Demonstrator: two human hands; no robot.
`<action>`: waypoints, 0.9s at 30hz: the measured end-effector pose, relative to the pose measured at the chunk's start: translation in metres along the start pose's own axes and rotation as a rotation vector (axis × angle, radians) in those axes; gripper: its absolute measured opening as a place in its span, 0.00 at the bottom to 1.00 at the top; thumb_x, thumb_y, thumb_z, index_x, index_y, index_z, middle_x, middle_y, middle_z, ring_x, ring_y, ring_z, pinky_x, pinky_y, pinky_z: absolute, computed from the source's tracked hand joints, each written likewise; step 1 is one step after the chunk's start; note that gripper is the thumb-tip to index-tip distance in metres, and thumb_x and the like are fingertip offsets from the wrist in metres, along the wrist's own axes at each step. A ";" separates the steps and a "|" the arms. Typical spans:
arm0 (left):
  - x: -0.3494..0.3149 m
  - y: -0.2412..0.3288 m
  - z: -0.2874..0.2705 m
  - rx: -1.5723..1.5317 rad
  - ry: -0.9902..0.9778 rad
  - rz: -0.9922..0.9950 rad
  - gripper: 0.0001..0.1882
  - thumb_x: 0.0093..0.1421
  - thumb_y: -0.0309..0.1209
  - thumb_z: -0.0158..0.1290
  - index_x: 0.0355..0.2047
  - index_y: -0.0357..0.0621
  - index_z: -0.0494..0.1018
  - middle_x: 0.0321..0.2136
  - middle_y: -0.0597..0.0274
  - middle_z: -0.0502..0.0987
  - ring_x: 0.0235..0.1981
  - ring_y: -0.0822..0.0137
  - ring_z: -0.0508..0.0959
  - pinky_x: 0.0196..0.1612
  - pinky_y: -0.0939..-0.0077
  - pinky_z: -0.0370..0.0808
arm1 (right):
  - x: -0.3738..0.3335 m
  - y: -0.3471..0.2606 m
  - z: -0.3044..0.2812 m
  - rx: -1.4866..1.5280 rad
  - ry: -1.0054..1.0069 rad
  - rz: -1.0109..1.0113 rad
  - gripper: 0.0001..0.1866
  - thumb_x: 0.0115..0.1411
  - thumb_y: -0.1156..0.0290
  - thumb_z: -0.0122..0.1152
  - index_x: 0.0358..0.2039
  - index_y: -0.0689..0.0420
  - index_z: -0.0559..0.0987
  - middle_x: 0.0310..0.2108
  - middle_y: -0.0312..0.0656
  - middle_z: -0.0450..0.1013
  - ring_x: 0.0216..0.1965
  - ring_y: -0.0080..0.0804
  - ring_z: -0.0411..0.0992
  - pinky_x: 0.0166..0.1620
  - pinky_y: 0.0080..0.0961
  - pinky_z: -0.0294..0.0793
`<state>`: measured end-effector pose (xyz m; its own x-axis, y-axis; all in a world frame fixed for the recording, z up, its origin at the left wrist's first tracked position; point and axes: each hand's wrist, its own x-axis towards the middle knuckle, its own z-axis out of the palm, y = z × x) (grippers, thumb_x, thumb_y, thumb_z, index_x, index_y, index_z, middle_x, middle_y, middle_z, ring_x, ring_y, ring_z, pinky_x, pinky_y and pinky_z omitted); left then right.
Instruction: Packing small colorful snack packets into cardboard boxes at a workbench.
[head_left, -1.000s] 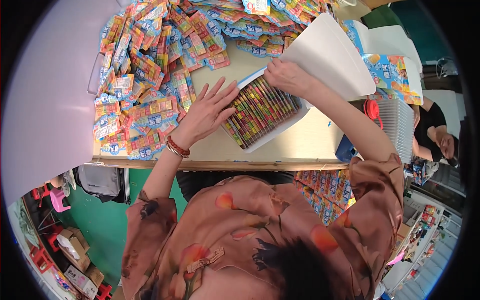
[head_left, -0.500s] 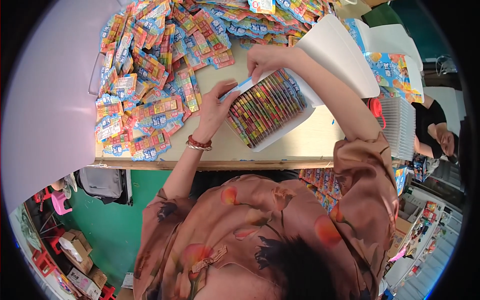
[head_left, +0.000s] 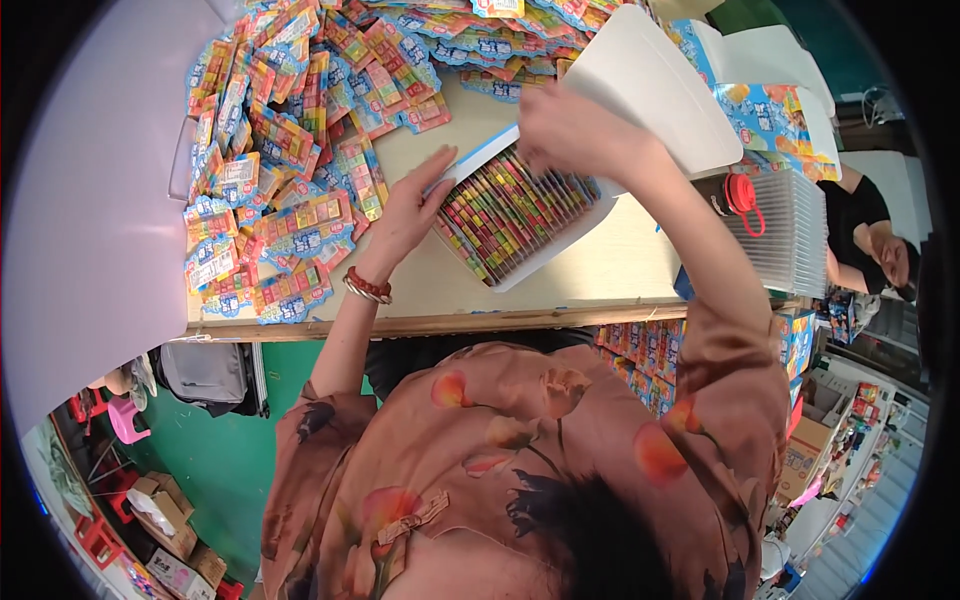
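Note:
A white cardboard box (head_left: 607, 205) with a blue strip along its far rim lies slantwise on the table. Packed upright inside it is a row of colourful blister-card packs (head_left: 520, 215). My left hand (head_left: 407, 212) grips the box at its left corner, thumb by the rim and fingers along the outside. Over the far right part of the row is my right hand (head_left: 572, 130), its fingers curled down toward the packs. Slight blur and the hand itself hide whether a pack is between those fingertips. The box's white lid flap (head_left: 655, 95) stands folded out at the far right.
Loose blister-card packs (head_left: 300, 150) pile up at the left and along the back of the table (head_left: 640, 265). On the right stand a red-capped bottle (head_left: 740, 192), a stack of clear plastic trays (head_left: 785, 230) and open printed boxes (head_left: 775, 125). Another person (head_left: 865, 235) is beyond them.
My right hand has left the box's far rim and moved right, over the packs. My left hand has shifted slightly left and down, its fingers straighter. The box appears slightly further left.

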<state>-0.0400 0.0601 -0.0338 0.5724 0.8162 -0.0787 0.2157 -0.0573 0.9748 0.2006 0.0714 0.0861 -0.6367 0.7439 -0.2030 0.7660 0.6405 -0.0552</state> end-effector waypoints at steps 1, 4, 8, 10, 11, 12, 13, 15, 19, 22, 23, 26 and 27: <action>-0.005 0.001 0.002 0.211 0.185 0.185 0.22 0.63 0.29 0.52 0.58 0.46 0.68 0.57 0.58 0.70 0.56 0.64 0.70 0.57 0.71 0.65 | -0.020 -0.012 -0.002 0.237 -0.102 0.033 0.13 0.42 0.64 0.70 0.29 0.54 0.83 0.29 0.38 0.74 0.41 0.37 0.69 0.44 0.33 0.68; -0.027 0.030 0.015 0.406 0.336 0.407 0.22 0.54 0.30 0.60 0.51 0.45 0.73 0.48 0.55 0.73 0.50 0.54 0.71 0.53 0.63 0.67 | -0.077 -0.027 0.028 0.518 -0.108 -0.042 0.15 0.43 0.61 0.70 0.30 0.55 0.82 0.29 0.36 0.75 0.40 0.37 0.69 0.44 0.34 0.68; -0.062 0.044 0.051 0.289 0.023 0.403 0.23 0.50 0.34 0.64 0.47 0.42 0.73 0.35 0.54 0.73 0.39 0.55 0.73 0.43 0.63 0.71 | -0.101 -0.030 0.078 0.649 0.049 0.037 0.11 0.50 0.64 0.66 0.30 0.57 0.81 0.28 0.35 0.73 0.40 0.37 0.68 0.45 0.35 0.67; -0.073 0.045 0.067 0.281 -0.031 0.331 0.20 0.53 0.30 0.61 0.47 0.41 0.73 0.32 0.54 0.73 0.36 0.54 0.72 0.40 0.64 0.70 | -0.098 -0.028 0.080 0.719 0.089 0.064 0.09 0.53 0.64 0.64 0.30 0.56 0.80 0.28 0.35 0.72 0.41 0.36 0.67 0.46 0.35 0.65; -0.077 0.041 0.073 0.268 -0.034 0.287 0.20 0.54 0.27 0.59 0.48 0.41 0.72 0.31 0.54 0.73 0.35 0.54 0.72 0.39 0.64 0.70 | -0.096 -0.029 0.078 0.653 0.106 0.065 0.08 0.55 0.63 0.61 0.30 0.54 0.80 0.28 0.34 0.72 0.41 0.36 0.66 0.47 0.34 0.63; -0.078 0.039 0.076 0.256 -0.038 0.243 0.19 0.56 0.25 0.56 0.49 0.41 0.72 0.30 0.54 0.72 0.34 0.54 0.72 0.38 0.64 0.70 | -0.093 -0.029 0.079 0.588 0.123 0.065 0.08 0.57 0.63 0.59 0.30 0.53 0.80 0.28 0.34 0.71 0.42 0.35 0.65 0.48 0.34 0.62; -0.079 0.040 0.077 0.262 -0.047 0.241 0.19 0.56 0.25 0.56 0.49 0.41 0.72 0.30 0.54 0.72 0.34 0.54 0.72 0.38 0.64 0.70 | -0.088 -0.025 0.086 0.599 0.132 0.054 0.09 0.59 0.61 0.56 0.29 0.52 0.79 0.27 0.34 0.70 0.44 0.34 0.64 0.51 0.33 0.58; -0.077 0.046 0.076 0.212 -0.039 0.121 0.22 0.56 0.21 0.53 0.53 0.41 0.70 0.30 0.54 0.72 0.34 0.55 0.72 0.38 0.65 0.70 | -0.082 -0.029 0.084 0.564 0.105 0.082 0.09 0.59 0.62 0.57 0.29 0.53 0.78 0.28 0.34 0.69 0.44 0.34 0.64 0.51 0.33 0.57; -0.084 0.035 0.083 0.535 -0.012 0.277 0.26 0.54 0.20 0.55 0.55 0.45 0.70 0.29 0.59 0.73 0.33 0.59 0.72 0.39 0.68 0.70 | -0.087 -0.038 0.097 0.379 0.274 0.120 0.10 0.59 0.62 0.57 0.27 0.55 0.76 0.31 0.34 0.68 0.45 0.34 0.63 0.54 0.35 0.55; -0.085 0.035 0.085 0.796 0.122 0.479 0.28 0.53 0.21 0.56 0.57 0.46 0.69 0.33 0.60 0.72 0.35 0.60 0.71 0.40 0.68 0.69 | -0.090 -0.045 0.101 0.369 0.368 0.189 0.11 0.57 0.61 0.60 0.25 0.55 0.76 0.33 0.35 0.68 0.46 0.35 0.63 0.54 0.36 0.55; -0.084 0.032 0.083 0.818 0.110 0.474 0.29 0.53 0.23 0.57 0.57 0.46 0.68 0.34 0.61 0.72 0.36 0.60 0.71 0.41 0.67 0.69 | -0.090 -0.045 0.100 0.373 0.371 0.193 0.11 0.57 0.61 0.60 0.25 0.55 0.76 0.33 0.35 0.68 0.46 0.35 0.63 0.54 0.36 0.55; -0.086 0.021 0.082 0.846 0.073 0.496 0.30 0.53 0.25 0.58 0.58 0.45 0.67 0.37 0.62 0.71 0.37 0.61 0.71 0.41 0.68 0.68 | -0.096 -0.038 0.090 0.452 0.458 0.204 0.13 0.54 0.57 0.63 0.23 0.53 0.79 0.28 0.34 0.68 0.44 0.34 0.64 0.54 0.36 0.56; -0.087 0.020 0.083 0.849 0.053 0.521 0.30 0.54 0.27 0.58 0.58 0.43 0.66 0.37 0.62 0.70 0.38 0.63 0.71 0.41 0.68 0.68 | -0.099 -0.034 0.089 0.545 0.431 0.245 0.13 0.53 0.57 0.64 0.22 0.53 0.79 0.27 0.35 0.68 0.43 0.34 0.64 0.53 0.35 0.57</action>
<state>-0.0199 -0.0595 -0.0250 0.7247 0.5956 0.3466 0.4533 -0.7909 0.4111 0.2457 -0.0406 0.0215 -0.3338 0.9344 0.1243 0.7547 0.3439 -0.5588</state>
